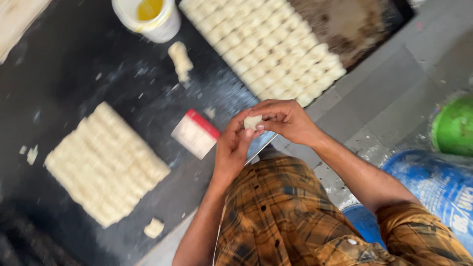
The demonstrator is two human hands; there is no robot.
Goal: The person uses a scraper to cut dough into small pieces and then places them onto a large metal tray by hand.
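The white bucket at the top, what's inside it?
The white bucket holds a yellow liquid. Only the liquid's surface shows; the picture's top edge cuts off the rest, and anything beneath is hidden.

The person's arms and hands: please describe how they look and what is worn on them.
Both forearms are bare, and the left hand and right hand wear no gloves. No watch or ring shows. The shirt is a brown and yellow plaid with buttons; its sleeve on the right arm is rolled up near the elbow.
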